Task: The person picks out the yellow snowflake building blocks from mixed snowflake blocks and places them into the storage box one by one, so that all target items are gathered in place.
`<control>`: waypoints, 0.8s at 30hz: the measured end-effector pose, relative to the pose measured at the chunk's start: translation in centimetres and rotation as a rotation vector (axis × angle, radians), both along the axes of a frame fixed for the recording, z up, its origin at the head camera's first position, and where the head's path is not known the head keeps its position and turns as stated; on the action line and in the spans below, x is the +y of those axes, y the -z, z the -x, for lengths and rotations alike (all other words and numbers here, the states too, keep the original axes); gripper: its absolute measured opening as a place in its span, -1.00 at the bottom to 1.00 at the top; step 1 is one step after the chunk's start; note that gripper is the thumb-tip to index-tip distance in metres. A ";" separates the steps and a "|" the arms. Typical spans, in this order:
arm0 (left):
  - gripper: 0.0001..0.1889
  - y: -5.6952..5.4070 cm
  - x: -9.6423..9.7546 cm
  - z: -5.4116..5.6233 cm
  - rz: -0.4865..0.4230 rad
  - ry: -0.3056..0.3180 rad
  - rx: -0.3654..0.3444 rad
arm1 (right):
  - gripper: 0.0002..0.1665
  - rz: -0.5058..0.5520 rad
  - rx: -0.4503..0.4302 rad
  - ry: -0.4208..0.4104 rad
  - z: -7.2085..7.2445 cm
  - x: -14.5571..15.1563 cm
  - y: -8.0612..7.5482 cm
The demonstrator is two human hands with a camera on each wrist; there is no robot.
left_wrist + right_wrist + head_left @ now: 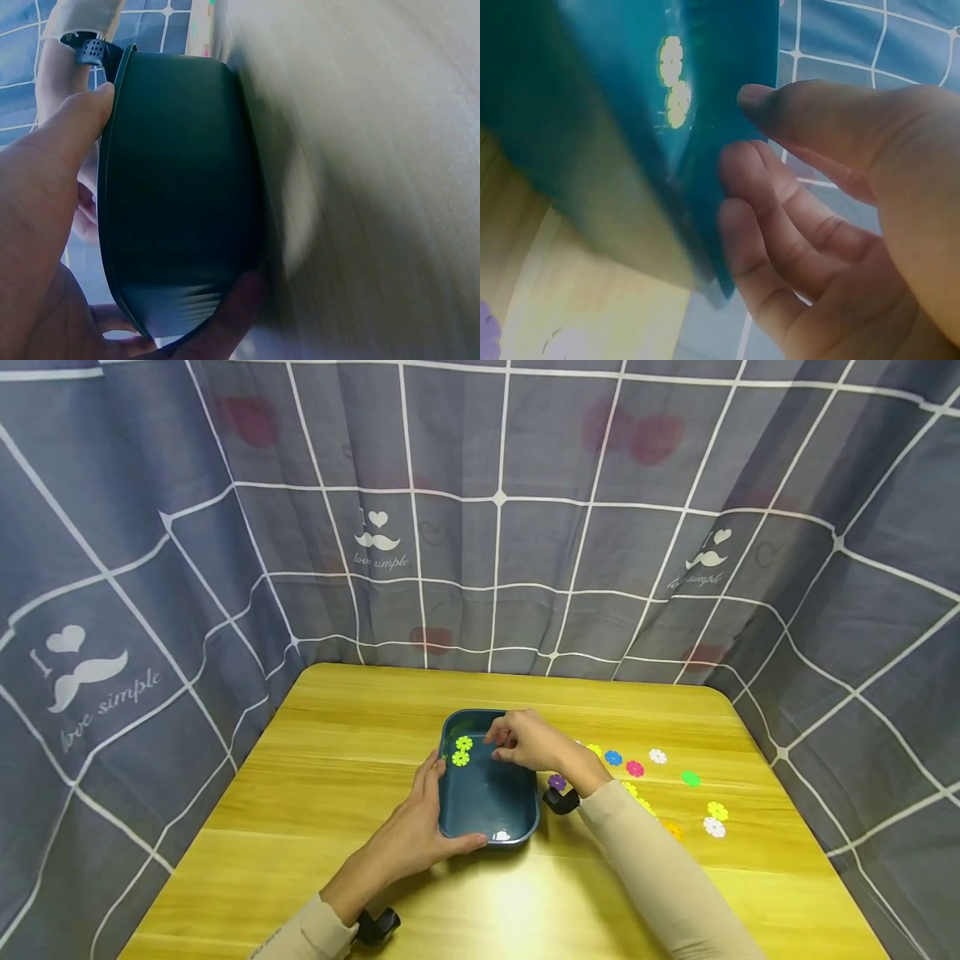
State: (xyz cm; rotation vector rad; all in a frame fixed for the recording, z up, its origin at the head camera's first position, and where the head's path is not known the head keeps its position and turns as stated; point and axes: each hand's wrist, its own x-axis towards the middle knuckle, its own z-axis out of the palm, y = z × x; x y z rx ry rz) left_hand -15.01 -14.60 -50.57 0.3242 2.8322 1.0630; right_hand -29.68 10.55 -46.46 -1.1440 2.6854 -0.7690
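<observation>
A dark teal plastic tray (491, 806) sits on the wooden table. My left hand (420, 818) grips its left side, thumb over the near rim and fingers along the outer wall (180, 180). Inside, at the far left, two yellow-green flower-shaped discs (461, 751) lie side by side; the right wrist view shows both discs (675, 79) as well. My right hand (528, 742) is over the tray's far right part. Its thumb (757, 96) and loosely bent fingers (742, 225) stand apart, with nothing visible between them.
Right of the tray, loose flower-shaped discs are scattered: blue (613, 757), pink (635, 768), green (691, 778), purple (557, 782), orange (674, 832), white (715, 827) and several yellow. My right forearm (660, 868) covers part of them. A grey checked curtain (457, 543) surrounds the table.
</observation>
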 end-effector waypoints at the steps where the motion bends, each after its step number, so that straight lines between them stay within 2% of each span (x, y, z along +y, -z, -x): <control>1: 0.51 0.0 0.0 0.0 0.002 0.000 0.002 | -0.78 0.002 0.001 0.002 -0.1 0.2 0.0; 9: 0.55 0.0 0.0 0.1 0.003 0.007 0.005 | -0.80 0.050 -0.017 0.041 -0.9 2.7 0.0; 24: 0.55 0.1 0.0 0.2 0.009 0.012 0.003 | -0.81 0.100 -0.014 0.082 -1.2 6.3 0.3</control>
